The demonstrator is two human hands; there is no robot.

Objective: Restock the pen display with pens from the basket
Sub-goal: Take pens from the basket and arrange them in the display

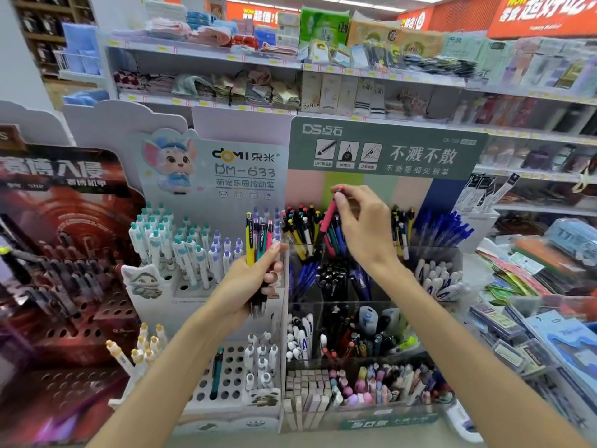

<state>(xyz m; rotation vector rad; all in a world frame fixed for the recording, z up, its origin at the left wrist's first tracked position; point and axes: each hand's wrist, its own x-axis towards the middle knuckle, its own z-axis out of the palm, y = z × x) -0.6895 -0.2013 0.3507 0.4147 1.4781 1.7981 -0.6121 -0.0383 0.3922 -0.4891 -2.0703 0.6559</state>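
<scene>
Stationery shelves (pixel 206 53) crowd the aisle behind a row of counter displays. At the left, a white rack (pixel 226 376) holds capped pens in drilled holes. Your left hand (pixel 248 279) grips a bundle of pens (pixel 260 247), tips down, just in front of that rack. To its right, your right hand (pixel 365 227) pinches a pink pen (pixel 328 219) by its top, its lower end among pens standing in the back row of the clear display (pixel 371 321).

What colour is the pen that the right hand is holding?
Pink-red, seen in the head view: the pen pinched by the right hand.
</scene>
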